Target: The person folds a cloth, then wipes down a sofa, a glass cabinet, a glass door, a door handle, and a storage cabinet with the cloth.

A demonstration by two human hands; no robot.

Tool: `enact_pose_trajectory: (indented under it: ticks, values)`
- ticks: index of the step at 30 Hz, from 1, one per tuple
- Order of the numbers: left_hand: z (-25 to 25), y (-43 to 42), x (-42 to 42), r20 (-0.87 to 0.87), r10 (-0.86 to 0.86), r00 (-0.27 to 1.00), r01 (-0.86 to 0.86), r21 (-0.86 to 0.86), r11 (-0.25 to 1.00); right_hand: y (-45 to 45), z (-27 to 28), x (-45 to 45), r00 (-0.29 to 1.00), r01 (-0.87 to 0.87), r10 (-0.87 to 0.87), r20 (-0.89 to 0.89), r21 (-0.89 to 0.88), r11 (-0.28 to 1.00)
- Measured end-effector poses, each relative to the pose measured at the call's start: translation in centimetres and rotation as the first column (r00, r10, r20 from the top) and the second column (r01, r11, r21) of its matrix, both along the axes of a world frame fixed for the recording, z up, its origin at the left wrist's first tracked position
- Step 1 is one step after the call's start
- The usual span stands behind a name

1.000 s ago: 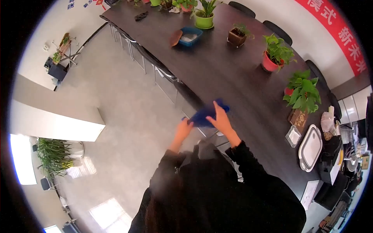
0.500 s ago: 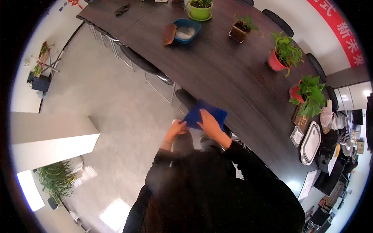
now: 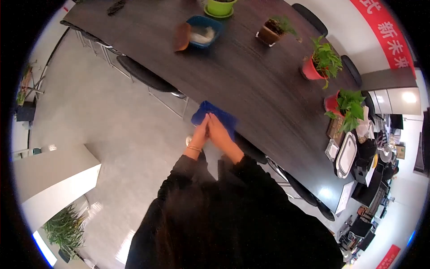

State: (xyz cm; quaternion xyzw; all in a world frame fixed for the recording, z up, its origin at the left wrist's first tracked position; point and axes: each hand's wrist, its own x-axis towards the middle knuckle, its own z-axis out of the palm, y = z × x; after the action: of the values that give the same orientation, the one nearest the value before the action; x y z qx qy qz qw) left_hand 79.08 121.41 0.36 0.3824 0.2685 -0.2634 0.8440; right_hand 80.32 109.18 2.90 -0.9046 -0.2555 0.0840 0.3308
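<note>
A blue cloth (image 3: 225,117), flat and creased, lies at the near edge of the dark table, partly over the edge. My left hand (image 3: 201,132) and my right hand (image 3: 218,131) meet at its near side, fingertips close together. Both hands seem closed on the cloth's near part, though the fingers' undersides and the gripped part are hidden. Farther up the table stands a blue basin (image 3: 210,35) with a whitish thing in it, and a brown piece (image 3: 182,37) leans at its left side.
Potted plants stand along the table (image 3: 268,89): a green pot (image 3: 219,7), a brown pot (image 3: 271,32) and red pots (image 3: 312,69). A white-rimmed tray (image 3: 346,154) lies at the right end. Black chairs (image 3: 145,74) line the near side; a white pillar (image 3: 62,179) rises at left.
My hands have come together at the cloth's near side; before, the right hand lay spread on top of it. The view has shifted, so the table things appear farther left.
</note>
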Motion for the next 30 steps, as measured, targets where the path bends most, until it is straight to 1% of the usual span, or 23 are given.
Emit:
enact_pose_trajectory:
  ticks: [1, 2, 4, 6, 7, 8, 10, 12, 14, 15, 16, 17, 18, 19, 20, 21, 22, 24, 25, 26, 28, 29, 30]
  values:
    - [-0.3, -1.4, -0.4, -0.015, 0.010, 1.000, -0.010, 0.011, 1.000, -1.4, -0.1, -0.5, 0.995, -0.033, 0.036, 0.094, -0.032, 0.999]
    - [-0.5, -3.0, -1.4, -0.020, 0.006, 1.000, -0.006, 0.006, 1.000, -3.2, -0.1, -1.5, 0.996, -0.029, 0.033, 0.089, -0.037, 0.999]
    - [3.6, -6.6, -4.1, -0.055, -0.108, 0.993, 0.096, -0.193, 0.977, -7.4, 1.4, -4.4, 0.999, 0.014, -0.014, 0.032, -0.028, 1.000]
    - [3.6, -9.9, -6.4, -0.068, -0.282, 0.957, 0.239, -0.366, 0.899, -12.2, 1.7, -7.5, 0.999, 0.053, -0.054, -0.003, -0.085, 0.995]
    - [4.6, -11.1, -6.7, -0.131, -0.408, 0.904, 0.333, -0.383, 0.862, -14.8, 1.5, -9.0, 0.997, 0.068, -0.070, -0.013, -0.128, 0.989]
    - [4.7, -12.6, -7.1, -0.135, -0.413, 0.901, 0.336, -0.386, 0.859, -17.3, 1.3, -10.3, 0.996, 0.082, -0.088, -0.023, -0.173, 0.981]
    - [3.9, -15.8, -8.3, -0.054, -0.546, 0.836, 0.486, -0.391, 0.782, -21.2, 2.9, -12.2, 0.993, 0.087, -0.099, -0.060, -0.185, 0.979]
    - [2.1, -18.1, -9.0, -0.047, -0.545, 0.837, 0.481, -0.412, 0.774, -23.5, 3.3, -12.7, 0.990, 0.089, -0.109, -0.091, -0.197, 0.976]
    - [1.2, -18.9, -9.3, -0.250, -0.513, 0.821, 0.434, -0.310, 0.846, -24.6, 2.5, -12.7, 0.982, 0.126, -0.134, -0.133, -0.064, 0.990]
    - [0.8, -18.8, -9.7, -0.191, -0.467, 0.863, 0.428, -0.214, 0.878, -24.4, 2.1, -12.4, 0.985, 0.127, -0.135, -0.110, -0.081, 0.989]
    - [-0.7, -18.6, -10.4, -0.192, -0.468, 0.862, 0.430, -0.213, 0.878, -23.8, 1.8, -11.9, 0.984, 0.129, -0.137, -0.110, -0.079, 0.989]
    - [-2.7, -18.2, -11.3, 0.031, -0.439, 0.898, 0.439, -0.108, 0.892, -22.7, 1.5, -11.3, 0.990, 0.081, -0.090, -0.113, -0.078, 0.994]
    - [-3.8, -17.5, -11.6, 0.254, -0.410, 0.876, 0.425, -0.005, 0.905, -21.3, 1.1, -10.6, 0.992, 0.036, -0.044, -0.116, -0.078, 0.996]
    - [-3.0, -16.5, -11.1, 0.254, -0.413, 0.875, 0.428, -0.004, 0.904, -19.8, 0.7, -10.1, 0.991, 0.044, -0.058, -0.120, -0.118, 0.992]
    - [-2.2, -15.3, -10.4, 0.041, -0.342, 0.939, 0.344, -0.119, 0.931, -18.4, 0.5, -9.8, 0.991, 0.048, -0.062, -0.119, -0.117, 0.992]
    - [-1.1, -14.1, -9.7, -0.182, -0.274, 0.944, 0.235, -0.210, 0.949, -17.3, 0.2, -9.5, 0.990, 0.042, -0.060, -0.127, -0.140, 0.989]
    - [-0.4, -13.0, -9.3, -0.183, -0.280, 0.942, 0.240, -0.211, 0.948, -16.1, 0.3, -9.1, 0.989, 0.036, -0.059, -0.136, -0.165, 0.986]
    - [1.5, -11.1, -8.7, -0.131, -0.124, 0.984, 0.122, -0.022, 0.992, -14.0, 0.5, -8.2, 0.989, 0.031, -0.055, -0.137, -0.173, 0.985]
    - [3.1, -10.8, -8.1, -0.117, 0.045, 0.992, -0.039, 0.052, 0.998, -12.8, 0.5, -7.4, 0.994, 0.022, -0.036, -0.104, -0.135, 0.991]
    - [3.8, -9.8, -7.1, -0.145, 0.066, 0.987, -0.047, 0.128, 0.991, -11.4, 0.5, -6.6, 0.998, 0.008, -0.015, -0.068, -0.097, 0.995]
    - [-0.2, -6.8, -6.1, 0.027, 0.099, 0.995, -0.102, 0.241, 0.965, -7.6, 0.6, -4.5, 0.996, 0.027, -0.033, -0.087, -0.079, 0.996]
    - [-1.7, -4.9, -5.1, 0.001, 0.071, 0.997, -0.067, 0.338, 0.939, -5.3, 0.6, -3.4, 0.993, 0.049, -0.055, -0.106, -0.059, 0.997]
    - [-2.7, -2.9, -3.9, -0.031, 0.043, 0.999, -0.026, 0.432, 0.901, -3.3, 0.5, -2.2, 0.996, 0.044, -0.051, -0.074, -0.098, 0.994]
